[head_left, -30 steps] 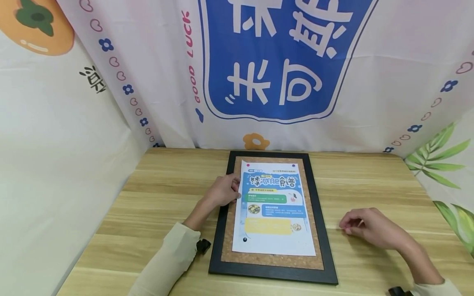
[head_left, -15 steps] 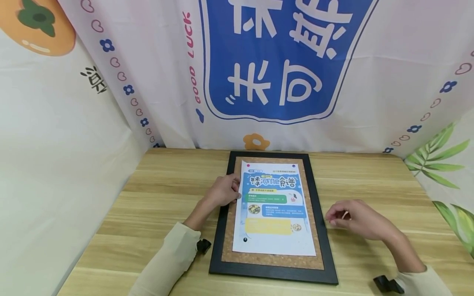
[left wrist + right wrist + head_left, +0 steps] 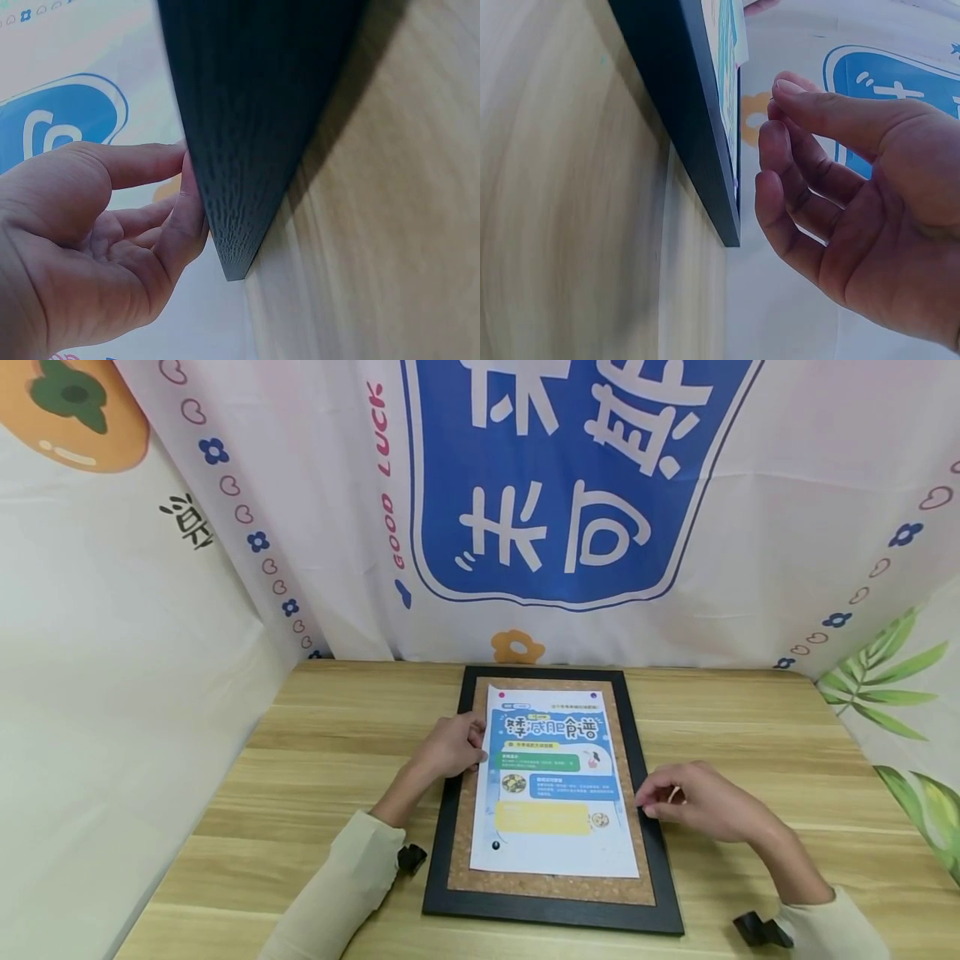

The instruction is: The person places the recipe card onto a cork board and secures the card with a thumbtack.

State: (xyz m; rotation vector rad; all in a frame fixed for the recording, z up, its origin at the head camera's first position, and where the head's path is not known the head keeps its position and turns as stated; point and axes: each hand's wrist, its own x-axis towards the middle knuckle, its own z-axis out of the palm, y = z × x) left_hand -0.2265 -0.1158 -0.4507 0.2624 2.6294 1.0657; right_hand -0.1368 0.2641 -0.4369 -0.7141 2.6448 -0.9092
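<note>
A printed paper poster (image 3: 553, 852) lies on a cork board (image 3: 555, 887) with a black frame (image 3: 555, 912). A red pin (image 3: 502, 695), a blue pin (image 3: 593, 695) and a black pin (image 3: 496, 845) sit at its two far corners and near left corner. At the poster's left edge my left hand (image 3: 450, 747) pinches the paper between thumb and fingers; the frame side hides these fingertips in the left wrist view. Above the frame's right side, my right hand (image 3: 697, 802) pinches a small pin (image 3: 772, 98), of which only a thin dark point shows.
The board rests on a wood-grain table (image 3: 337, 752). Behind the table hangs a white cloth (image 3: 337, 527) with a blue printed panel, and another pale cloth (image 3: 112, 693) hangs along the left side. Black wrist cameras sit at both sleeves.
My right hand has moved left from over the table to the frame's right side, keeping its pinch. The left hand and the poster stay where they were.
</note>
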